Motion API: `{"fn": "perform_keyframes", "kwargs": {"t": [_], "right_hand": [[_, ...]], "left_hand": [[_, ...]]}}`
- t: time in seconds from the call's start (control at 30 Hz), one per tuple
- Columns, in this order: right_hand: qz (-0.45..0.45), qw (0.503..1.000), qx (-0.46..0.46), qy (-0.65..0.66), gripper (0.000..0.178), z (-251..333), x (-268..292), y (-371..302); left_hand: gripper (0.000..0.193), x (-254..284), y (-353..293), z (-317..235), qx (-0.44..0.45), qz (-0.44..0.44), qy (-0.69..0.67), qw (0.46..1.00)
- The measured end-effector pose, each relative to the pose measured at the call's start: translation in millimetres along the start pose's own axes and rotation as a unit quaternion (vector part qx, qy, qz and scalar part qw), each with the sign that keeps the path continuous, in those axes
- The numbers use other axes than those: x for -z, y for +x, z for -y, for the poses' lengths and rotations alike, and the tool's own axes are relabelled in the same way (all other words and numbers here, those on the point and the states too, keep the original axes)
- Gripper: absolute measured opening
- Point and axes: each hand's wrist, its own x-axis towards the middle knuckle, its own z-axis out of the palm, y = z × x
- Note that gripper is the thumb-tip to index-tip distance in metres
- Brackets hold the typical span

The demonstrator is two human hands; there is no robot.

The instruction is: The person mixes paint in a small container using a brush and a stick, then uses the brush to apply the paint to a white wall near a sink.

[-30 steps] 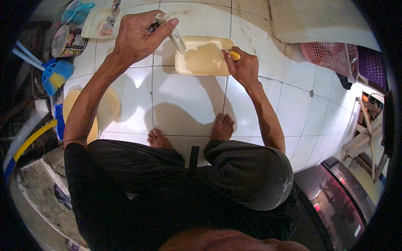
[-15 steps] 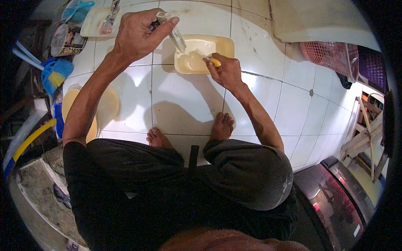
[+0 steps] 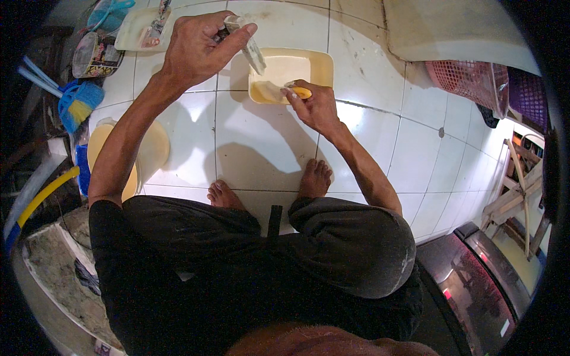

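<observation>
A cream rectangular tray (image 3: 326,68) sits on the white tiled floor, with pale creamy liquid (image 3: 285,64) in it. My left hand (image 3: 199,53) is closed around a flat, paint-smeared strip-like tool (image 3: 254,59), whose lower end hangs over the tray's left side. In my right hand (image 3: 317,108), at the tray's near right edge, is a yellow-handled tool (image 3: 302,92). Its working end points left into the tray, and I cannot make out its kind. Pale smears mark the right fingertips.
Left of me stand a cream bucket (image 3: 155,148), a blue-and-yellow brush (image 3: 80,104), a printed tub (image 3: 95,56) and another pale tray (image 3: 133,35). Pink (image 3: 457,80) and purple baskets (image 3: 527,98) lie at the right, beyond a wooden frame (image 3: 516,190). My bare feet (image 3: 314,178) rest nearby.
My right hand has shifted slightly left and down, and the yellow handle has turned a little with it. My left hand and its tool have barely moved.
</observation>
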Motion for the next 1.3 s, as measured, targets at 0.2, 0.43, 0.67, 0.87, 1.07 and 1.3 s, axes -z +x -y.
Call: {"fn": "perform_keyframes", "kwargs": {"t": [0.2, 0.43, 0.67, 0.87, 1.07, 1.3], "right_hand": [[-0.033, 0.995, -0.021, -0.089, 0.022, -21.5, 19.6, 10.1], [-0.086, 0.987, -0.033, -0.128, 0.022, -27.4, 43.2, 13.7], [-0.106, 0.975, -0.014, -0.193, 0.023, -12.8, 57.4, 11.4], [-0.074, 0.979, 0.028, -0.186, 0.019, -19.4, 32.2, 1.9], [-0.023, 0.997, -0.010, -0.079, 0.024, -5.4, 16.1, 3.9], [-0.105, 0.978, -0.162, 0.074, 0.031, 2.7, 39.4, 6.1]], "left_hand": [[0.026, 2.6, -3.1, 6.2, 0.011, 0.044, 0.034, 0.998], [0.034, -1.9, -2.1, 1.9, 0.009, -0.006, -0.016, 1.000], [0.026, 4.8, -0.6, 4.3, -0.001, 0.037, 0.039, 0.999], [0.026, -0.1, 0.1, -0.2, 0.021, 0.038, 0.029, 0.999], [0.026, 1.1, -5.5, 2.3, 0.041, 0.037, 0.039, 0.998], [0.026, -11.3, -4.7, -1.1, 0.024, 0.044, -0.021, 0.999]]}}
